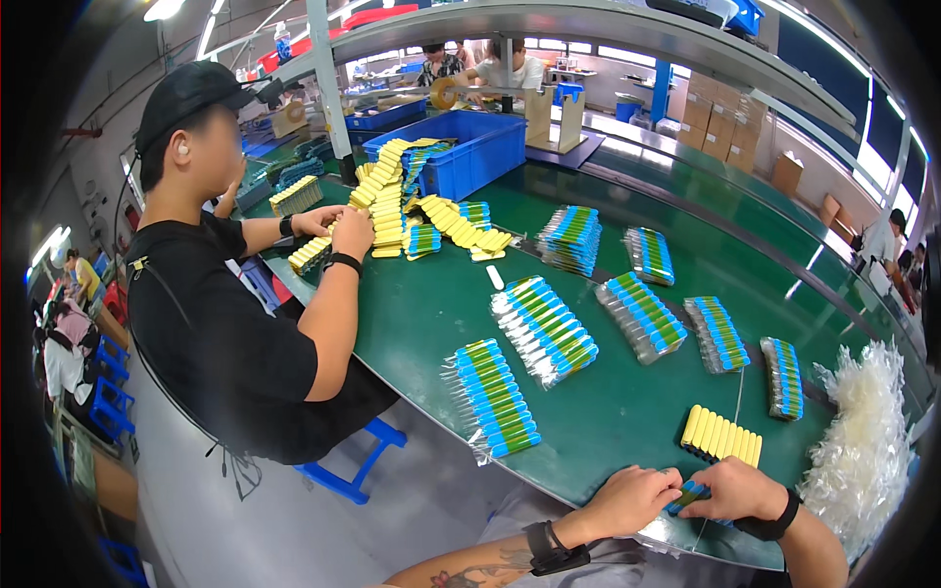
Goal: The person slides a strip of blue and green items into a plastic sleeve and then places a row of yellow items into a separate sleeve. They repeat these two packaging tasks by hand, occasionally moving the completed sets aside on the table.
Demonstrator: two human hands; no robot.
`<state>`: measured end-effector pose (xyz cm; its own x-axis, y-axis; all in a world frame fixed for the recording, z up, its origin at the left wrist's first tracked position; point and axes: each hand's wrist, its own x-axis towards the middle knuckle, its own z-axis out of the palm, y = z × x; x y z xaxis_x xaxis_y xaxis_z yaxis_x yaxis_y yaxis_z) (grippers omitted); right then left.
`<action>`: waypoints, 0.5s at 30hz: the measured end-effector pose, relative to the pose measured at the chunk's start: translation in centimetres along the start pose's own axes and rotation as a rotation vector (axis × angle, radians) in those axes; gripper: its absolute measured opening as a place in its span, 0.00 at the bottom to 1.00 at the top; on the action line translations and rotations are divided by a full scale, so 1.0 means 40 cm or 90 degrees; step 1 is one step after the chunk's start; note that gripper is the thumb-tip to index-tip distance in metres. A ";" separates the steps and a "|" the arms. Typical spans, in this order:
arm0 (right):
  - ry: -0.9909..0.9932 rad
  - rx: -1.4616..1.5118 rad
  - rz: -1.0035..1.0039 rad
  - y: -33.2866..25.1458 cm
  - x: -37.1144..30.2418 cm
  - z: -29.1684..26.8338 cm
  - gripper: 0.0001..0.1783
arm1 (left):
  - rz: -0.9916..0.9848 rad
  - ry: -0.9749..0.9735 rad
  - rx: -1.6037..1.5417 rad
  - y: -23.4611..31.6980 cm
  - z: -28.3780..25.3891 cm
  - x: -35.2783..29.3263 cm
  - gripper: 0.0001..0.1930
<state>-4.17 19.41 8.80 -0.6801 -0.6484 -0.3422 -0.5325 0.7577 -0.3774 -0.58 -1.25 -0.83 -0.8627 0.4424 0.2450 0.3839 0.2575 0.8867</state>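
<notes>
head view, all places given from the yellow row (722,435) of stick-shaped pieces lying side by side on the green table (627,402).

- left hand (632,500): just below and left of the yellow row, at the table's near edge; fingers curled tight onto the left end of a small blue-and-green piece (689,494).
- right hand (737,490): directly below the yellow row, closed on the other end of the same piece; black band on the wrist.
- blue-and-green piece: held between both hands, low over the table edge, apart from the yellow row; mostly covered by fingers, so whether it is bagged cannot be told.
- heap of clear bags (865,446): right of the yellow row, near it.
- bagged rows (542,328): several fans of blue-and-green pieces in clear sleeves, left of and beyond the yellow row, well apart from the hands.
- loose yellow pile (387,206): far beyond and left, in front of a blue bin (461,152).
- co-worker (225,284): seated far left in black, both hands on that pile.

step, as judged: one piece in the hands being sleeved or closed. next move calls for a steady two-handed pinch and a bare spot among the bagged rows.
</notes>
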 end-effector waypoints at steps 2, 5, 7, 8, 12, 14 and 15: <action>-0.021 0.039 0.031 0.014 0.005 -0.004 0.21 | -0.019 -0.004 -0.012 -0.001 0.007 -0.001 0.09; -0.056 0.068 0.063 0.024 -0.003 0.007 0.22 | -0.022 -0.017 -0.008 0.001 -0.003 0.003 0.08; -0.077 0.061 0.066 0.022 -0.008 0.008 0.23 | -0.011 -0.027 0.004 -0.001 -0.002 0.001 0.08; -0.083 0.092 0.072 0.017 -0.007 -0.001 0.23 | -0.003 -0.018 0.011 -0.007 0.003 0.000 0.08; -0.087 0.057 0.074 0.056 0.005 -0.006 0.24 | -0.013 -0.002 0.004 -0.005 0.003 0.001 0.08; -0.067 0.141 0.075 0.051 -0.001 -0.007 0.26 | -0.022 -0.010 0.000 -0.006 0.002 0.003 0.07; -0.090 0.136 0.092 0.053 -0.004 -0.004 0.26 | -0.014 -0.007 0.006 -0.004 -0.001 0.002 0.07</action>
<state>-5.29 21.12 8.18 -0.6561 -0.5507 -0.5160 -0.3075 0.8195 -0.4836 -0.74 -1.28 -0.95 -0.8673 0.4461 0.2207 0.3677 0.2754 0.8882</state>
